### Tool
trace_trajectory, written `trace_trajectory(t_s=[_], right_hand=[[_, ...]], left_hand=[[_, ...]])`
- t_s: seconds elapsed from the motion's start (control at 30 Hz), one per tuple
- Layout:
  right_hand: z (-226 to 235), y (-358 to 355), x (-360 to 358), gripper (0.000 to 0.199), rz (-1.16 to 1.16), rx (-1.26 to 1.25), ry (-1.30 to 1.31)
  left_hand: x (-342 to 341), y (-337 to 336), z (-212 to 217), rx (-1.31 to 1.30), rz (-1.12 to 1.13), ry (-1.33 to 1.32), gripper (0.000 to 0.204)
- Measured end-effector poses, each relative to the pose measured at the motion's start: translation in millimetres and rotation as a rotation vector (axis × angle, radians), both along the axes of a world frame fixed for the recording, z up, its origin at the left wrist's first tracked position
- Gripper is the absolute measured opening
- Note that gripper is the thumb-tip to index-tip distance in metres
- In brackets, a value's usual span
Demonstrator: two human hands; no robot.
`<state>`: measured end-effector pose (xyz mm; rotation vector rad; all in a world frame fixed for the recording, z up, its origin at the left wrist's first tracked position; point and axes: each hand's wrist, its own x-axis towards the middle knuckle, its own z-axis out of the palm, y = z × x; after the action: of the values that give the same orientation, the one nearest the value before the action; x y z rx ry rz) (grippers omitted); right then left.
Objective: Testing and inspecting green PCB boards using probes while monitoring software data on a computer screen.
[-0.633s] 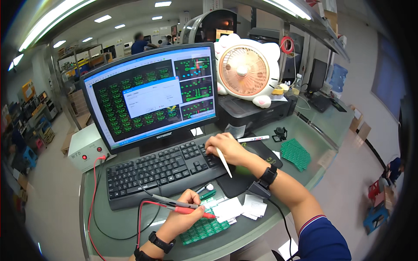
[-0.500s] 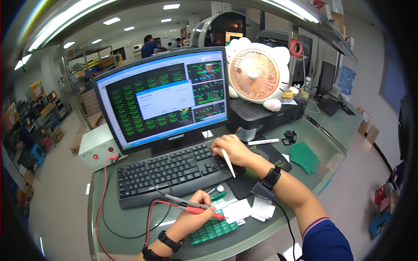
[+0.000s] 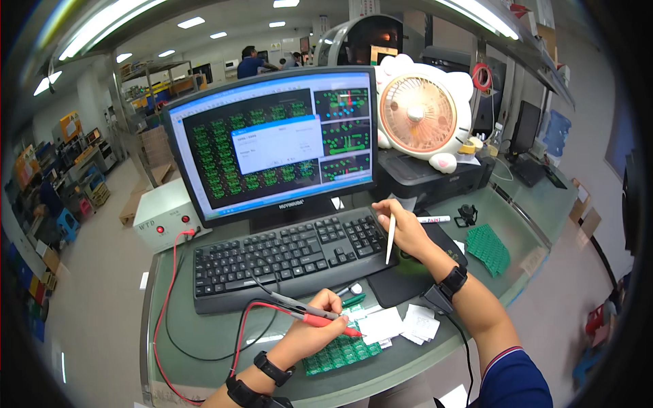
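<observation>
My left hand (image 3: 311,338) is closed round two test probes, a red probe (image 3: 325,321) and a grey probe (image 3: 299,304). Their tips point right, over the green circuit board panel (image 3: 340,356) and beside a white paper slip (image 3: 383,326). Between the fingers of my right hand (image 3: 408,234) is a slim white pointed stick (image 3: 390,239), its point directed down. This hand is at the right end of the black keyboard (image 3: 292,253), above the mouse pad (image 3: 389,289). Whether its fingertips touch any key cannot be made out.
A monitor (image 3: 272,216) with a dialog box stands behind the keyboard. Left of it sits a white tester box (image 3: 163,216) with red and black leads. A cat-shaped fan (image 3: 418,112) rests on a black printer (image 3: 422,178). Another green panel (image 3: 488,249) lies right.
My right hand has moved right, off the number pad toward the keyboard's edge, still with the white stick. My left hand keeps the probes over the panel. The whole view has shifted slightly.
</observation>
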<state>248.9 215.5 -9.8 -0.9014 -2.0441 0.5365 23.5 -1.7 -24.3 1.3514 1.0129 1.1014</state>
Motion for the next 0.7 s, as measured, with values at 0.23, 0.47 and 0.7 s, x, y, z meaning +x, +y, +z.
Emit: trace_trajectory(t_s=[0.23,0.47,0.7], right_hand=[[-5,-6,3,0.02,0.026,0.095,0.12],[0,-7,4,0.019,-0.003,0.046,0.129],[2,-9,5,0.019,-0.005,-0.014,0.127]], left_hand=[[-2,0,2,-0.073,-0.005,-0.177,0.021],[1,-2,10,-0.093,0.027,-0.114,0.02],[1,-2,9,-0.08,0.012,-0.114,0.022]])
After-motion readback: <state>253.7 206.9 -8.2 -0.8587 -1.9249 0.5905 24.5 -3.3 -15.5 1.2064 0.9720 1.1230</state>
